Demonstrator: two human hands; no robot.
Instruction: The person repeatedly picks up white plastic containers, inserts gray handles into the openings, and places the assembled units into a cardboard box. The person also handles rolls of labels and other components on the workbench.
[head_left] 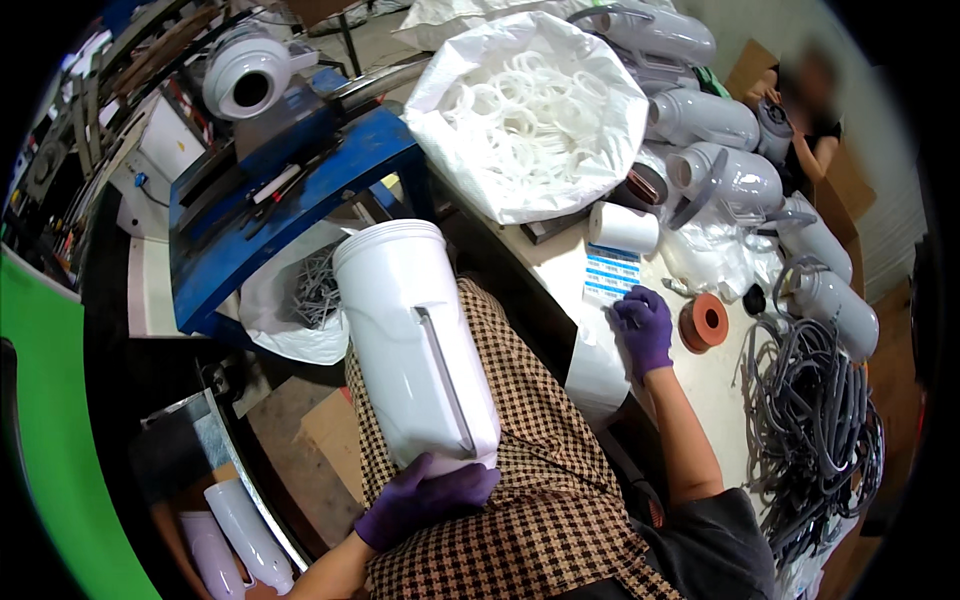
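A white plastic canister (410, 340) with a threaded open rim and a long slot down its side lies slanted across my lap. My left hand (430, 500), in a purple glove, cups its lower end with the fingers wrapped under it. On the bench to the right, my right hand (645, 330), also gloved in purple, has its fingers curled at the edge of a sheet of blue-and-white labels (612, 272). The backing strip hangs over the bench edge. Whether a single label is between the fingertips is too small to tell.
Beside the right hand is an orange-brown tape roll (704, 322); a white roll (624, 227) stands behind the labels. A sack of white rings (525, 120), grey canisters (725, 175) and tangled grey strips (815, 420) crowd the bench. Left are a blue machine table (300, 200) and a bag of screws (300, 310). Another person sits far right.
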